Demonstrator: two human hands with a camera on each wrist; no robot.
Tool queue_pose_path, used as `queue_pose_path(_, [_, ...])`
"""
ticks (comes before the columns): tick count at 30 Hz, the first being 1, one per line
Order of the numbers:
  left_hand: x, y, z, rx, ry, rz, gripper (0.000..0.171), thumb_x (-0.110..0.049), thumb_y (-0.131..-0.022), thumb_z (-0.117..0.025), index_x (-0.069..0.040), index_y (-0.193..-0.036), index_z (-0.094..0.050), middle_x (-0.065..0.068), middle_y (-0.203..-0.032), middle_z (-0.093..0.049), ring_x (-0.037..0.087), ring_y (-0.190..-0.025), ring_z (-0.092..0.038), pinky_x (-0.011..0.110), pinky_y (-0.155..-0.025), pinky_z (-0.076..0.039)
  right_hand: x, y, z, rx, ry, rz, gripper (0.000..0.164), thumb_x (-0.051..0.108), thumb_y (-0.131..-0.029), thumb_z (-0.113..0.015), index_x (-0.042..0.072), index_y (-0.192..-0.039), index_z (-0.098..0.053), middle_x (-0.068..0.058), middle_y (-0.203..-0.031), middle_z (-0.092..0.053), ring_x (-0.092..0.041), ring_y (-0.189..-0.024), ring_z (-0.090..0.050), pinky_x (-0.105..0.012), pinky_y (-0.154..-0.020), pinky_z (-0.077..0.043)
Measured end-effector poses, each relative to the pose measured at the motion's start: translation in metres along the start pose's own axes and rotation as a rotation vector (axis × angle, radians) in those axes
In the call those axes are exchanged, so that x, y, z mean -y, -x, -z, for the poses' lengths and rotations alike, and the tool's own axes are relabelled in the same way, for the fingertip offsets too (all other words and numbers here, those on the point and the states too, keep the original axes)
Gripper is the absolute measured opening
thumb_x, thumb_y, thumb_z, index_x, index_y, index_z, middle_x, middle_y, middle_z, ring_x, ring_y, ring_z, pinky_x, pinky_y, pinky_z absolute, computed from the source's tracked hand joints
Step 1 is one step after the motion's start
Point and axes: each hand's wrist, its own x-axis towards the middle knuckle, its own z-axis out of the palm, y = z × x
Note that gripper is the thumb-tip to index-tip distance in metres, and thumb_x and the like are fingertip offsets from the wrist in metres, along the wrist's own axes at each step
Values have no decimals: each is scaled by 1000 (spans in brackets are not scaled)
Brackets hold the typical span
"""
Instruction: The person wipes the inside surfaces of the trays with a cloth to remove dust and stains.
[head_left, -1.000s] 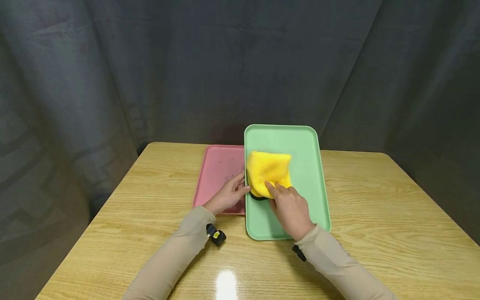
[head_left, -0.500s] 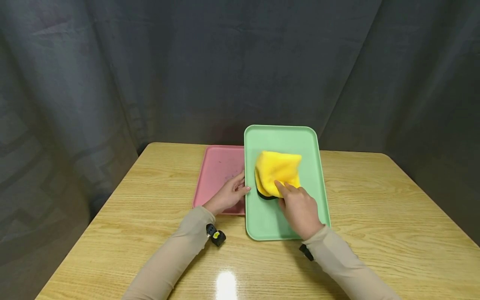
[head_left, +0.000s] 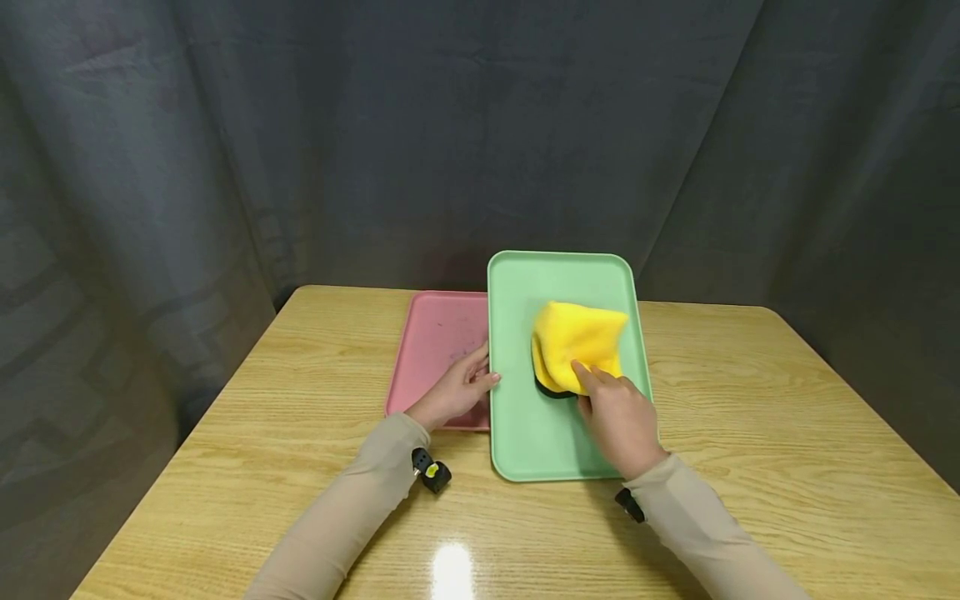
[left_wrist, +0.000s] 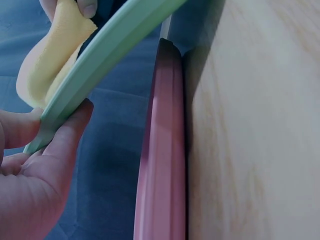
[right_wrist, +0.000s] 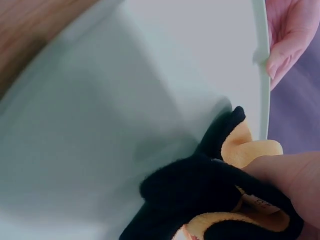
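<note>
A yellow cloth with a black underside [head_left: 581, 333] lies folded on the right part of a green tray [head_left: 525, 442]. My right hand [head_left: 618, 421] grips its near edge, with the index finger pressing on top. Close up in the right wrist view, the black side [right_wrist: 185, 185] of the cloth meets the tray surface. At the tray's left rim is my left hand [head_left: 456, 392]. Its thumb lies above the rim and its fingers beneath, as the left wrist view shows of the same hand [left_wrist: 45, 170]. The tray is raised and tilted.
Partly under the green tray, a pink tray [head_left: 438, 333] with dark specks rests on the wooden table [head_left: 300, 400]. Dark grey curtains [head_left: 450, 150] hang behind the table. Each wrist wears a small black camera [head_left: 431, 471].
The cloth and my right hand have slid rightward across the green tray, from its left side toward its right rim. My left hand and the tray have stayed almost still.
</note>
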Motion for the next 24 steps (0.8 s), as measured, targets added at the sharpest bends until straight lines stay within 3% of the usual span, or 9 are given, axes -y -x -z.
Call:
queue_pose_path(6, [0, -1, -1, 0, 9, 25, 63, -8, -98, -45, -17, -151, -13, 5, -156, -22, 23, -139, -33, 35, -105, -43, -7, 2, 3, 17, 9, -28, 46, 1, -72, -74, 6, -117, -65, -18, -103, -70, -35, -67, -62, -43, -49, -52])
queue_pose_path(24, [0, 0, -1, -6, -14, -4, 63, -7, -98, -45, -13, -151, -13, 9, -156, -22, 26, -139, -32, 37, -106, -42, -25, 5, 8, 34, 29, -72, 43, 0, -74, -72, 2, -116, -64, -19, -90, -70, -35, -60, -61, -43, -44, -47])
